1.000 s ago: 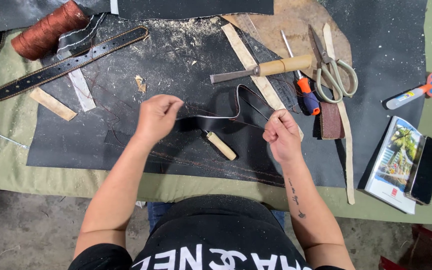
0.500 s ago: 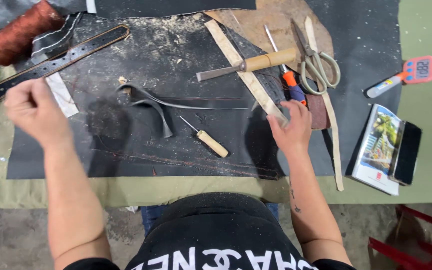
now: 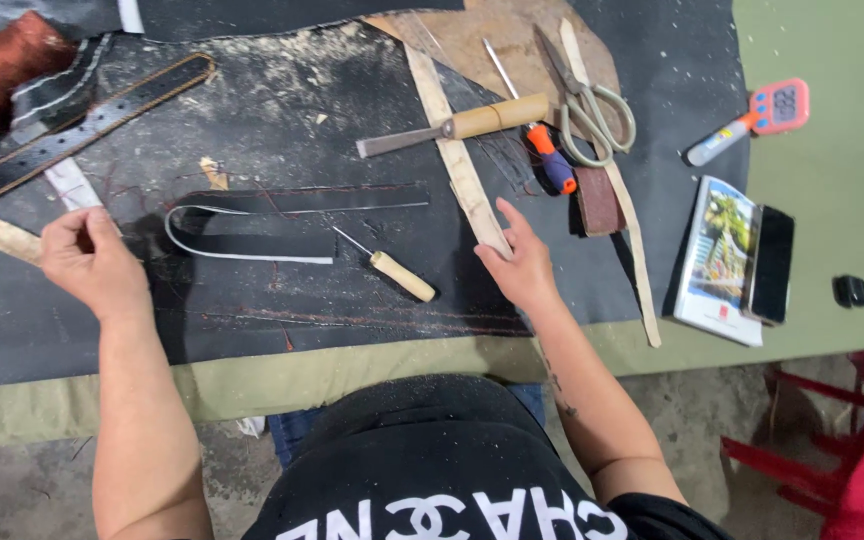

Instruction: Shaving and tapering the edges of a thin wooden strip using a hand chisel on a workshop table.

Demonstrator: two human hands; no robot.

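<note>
A black leather strap (image 3: 252, 225), folded back on itself, lies flat on the dark cutting mat (image 3: 282, 90). My left hand (image 3: 87, 262) is at the mat's left edge, its fingers pinched on a thin reddish thread (image 3: 282, 187) that runs across the strap. To the right of the strap, my right hand (image 3: 522, 265) rests on the mat with its fingers apart. They touch the lower end of a pale leather strip (image 3: 457, 165). A wooden-handled awl (image 3: 392, 272) lies between my hands, just right of the strap.
A wooden-handled chisel (image 3: 462, 125), an orange-and-blue tool (image 3: 549, 160), scissors (image 3: 592, 110) and a brown leather piece (image 3: 597, 200) lie at the back right. A thread spool (image 3: 2, 70) and punched black belt (image 3: 72, 130) are back left. A booklet (image 3: 717, 260) and phone (image 3: 770, 265) sit right.
My left hand has pulled out to the left. The strap has left my hands and now lies flat on the mat. My right hand has come down beside the pale strip.
</note>
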